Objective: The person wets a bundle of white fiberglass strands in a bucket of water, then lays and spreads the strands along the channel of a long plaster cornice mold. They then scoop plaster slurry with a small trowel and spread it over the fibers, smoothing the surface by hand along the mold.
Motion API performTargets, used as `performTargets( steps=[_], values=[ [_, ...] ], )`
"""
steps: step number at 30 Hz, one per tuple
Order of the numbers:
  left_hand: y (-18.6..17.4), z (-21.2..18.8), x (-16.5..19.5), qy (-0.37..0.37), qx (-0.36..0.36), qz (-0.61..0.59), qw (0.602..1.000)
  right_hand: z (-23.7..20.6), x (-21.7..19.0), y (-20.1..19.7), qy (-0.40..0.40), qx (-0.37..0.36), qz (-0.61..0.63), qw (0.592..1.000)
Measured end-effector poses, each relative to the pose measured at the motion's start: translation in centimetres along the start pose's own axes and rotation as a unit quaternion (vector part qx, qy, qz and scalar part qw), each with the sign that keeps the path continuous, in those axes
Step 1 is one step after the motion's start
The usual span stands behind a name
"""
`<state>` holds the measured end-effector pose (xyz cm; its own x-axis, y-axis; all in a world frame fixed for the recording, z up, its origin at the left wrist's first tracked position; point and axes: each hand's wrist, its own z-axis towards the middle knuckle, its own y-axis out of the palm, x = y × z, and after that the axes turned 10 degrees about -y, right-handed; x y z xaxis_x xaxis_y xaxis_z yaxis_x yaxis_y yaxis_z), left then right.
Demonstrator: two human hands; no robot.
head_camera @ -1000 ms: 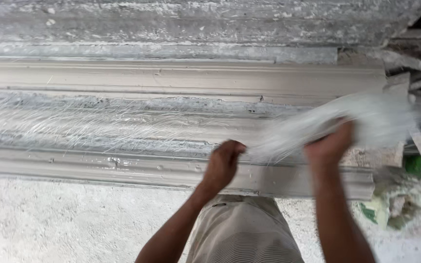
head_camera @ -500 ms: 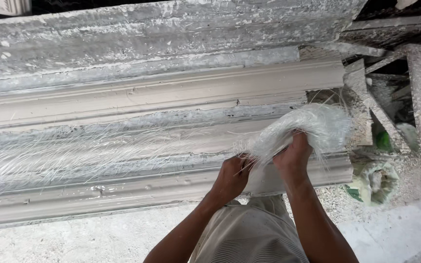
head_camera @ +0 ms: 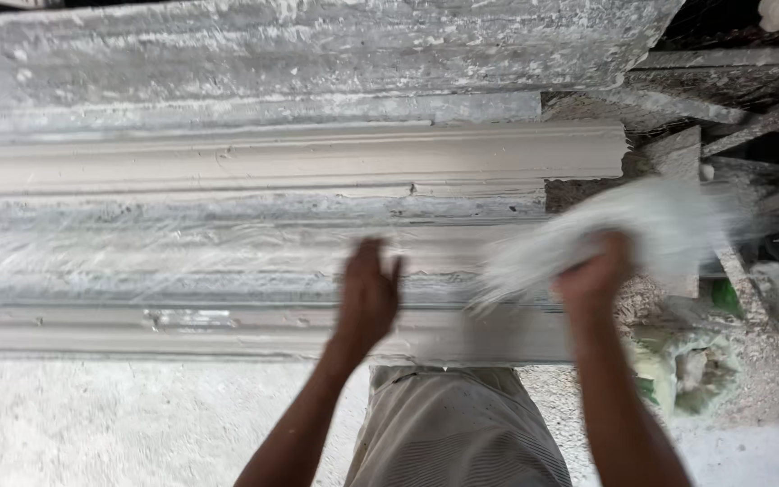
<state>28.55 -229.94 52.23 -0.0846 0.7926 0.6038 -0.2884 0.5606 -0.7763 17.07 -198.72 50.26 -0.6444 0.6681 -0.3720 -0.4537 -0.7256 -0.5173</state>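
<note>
Plaster-caked bench point(head_camera: 317, 54), dusty white floor point(head_camera: 92, 424) — rubble point(head_camera: 723, 352) at right

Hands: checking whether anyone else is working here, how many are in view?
2. Left hand open over the long moulding; right hand gripping a white fibre bundle. Others may be out of frame.

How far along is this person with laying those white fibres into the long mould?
Done: a thin layer of white fibres covers the mould's middle channel on the left. In hand: the right hand clutches a blurred fibre bundle; the open left hand is over the channel. Left: the stretch near the mould's right end looks thinner, though blur makes that uncertain.
</note>
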Motion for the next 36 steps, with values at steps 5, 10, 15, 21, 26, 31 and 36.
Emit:
performTargets(
  steps=[5, 10, 15, 21, 26, 31, 36],
  values=[
    [5.8, -1.5, 5.8, -0.063, -0.142, -0.211, 0.965, -1.0, 3.7, 0.9, 0.415, 0.210, 0.613, 0.638],
    [4.6, 0.6, -0.2, -0.141, -0.103, 0.124, 0.977, 5.3, 16.3, -8.0, 0.327, 0.197, 0.530, 0.757],
    [5.3, 0.6, 1.2, -0.051, 0.148, 0.415, 0.896, 4.0, 15.3, -9.4, 0.337, 0.166, 0.536, 0.756],
    [10.3, -1.2, 13.1, -0.049, -0.179, -0.162, 0.969, -2.1, 9.6, -2.4, 0.506, 0.158, 0.515, 0.674],
    [7.9, 1.3, 13.6, 0.023, -0.032, -0.095, 0.995, 4.0, 15.0, -8.7, 0.405, 0.159, 0.577, 0.691],
    [6.8, 2.4, 15.1, 0.055, -0.042, -0.095, 0.993, 7.1, 16.5, -11.1, 0.322, 0.210, 0.669, 0.636],
    [5.8, 2.0, 17.1, 0.019, -0.053, -0.142, 0.988, 6.9, 18.4, -11.2, 0.290, 0.208, 0.729, 0.584]
  ],
)
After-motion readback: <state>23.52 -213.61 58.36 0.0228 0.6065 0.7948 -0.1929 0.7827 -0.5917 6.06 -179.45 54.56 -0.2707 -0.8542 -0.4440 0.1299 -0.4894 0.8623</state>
